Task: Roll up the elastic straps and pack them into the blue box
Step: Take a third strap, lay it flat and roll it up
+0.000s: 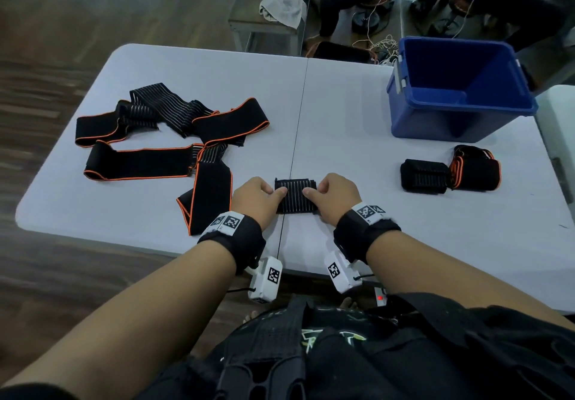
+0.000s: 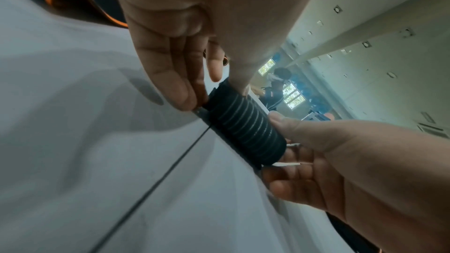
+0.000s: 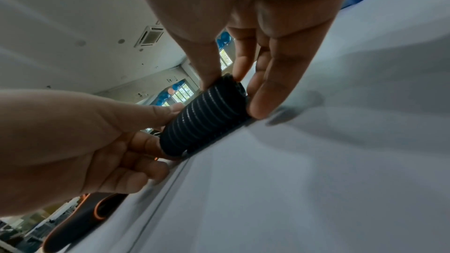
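A black strap with thin grey stripes, rolled into a tight cylinder [image 1: 295, 196], lies near the table's front edge. My left hand [image 1: 258, 200] grips its left end, thumb on top and fingers behind. My right hand [image 1: 334, 199] pinches its right end the same way. Both wrist views show the roll [image 2: 246, 132] [image 3: 207, 120] held between thumb and fingers just above the table. Two finished rolls [image 1: 451, 171] lie at the right, in front of the blue box [image 1: 460, 88], which looks empty. Several loose black straps with orange edging [image 1: 174, 138] lie tangled on the left.
The white folding table [image 1: 342, 119] has a centre seam running under the roll. One loose strap end [image 1: 208, 200] reaches the front edge beside my left wrist. Beyond the table stand a bench with a cloth [image 1: 283, 10] and seated people's legs.
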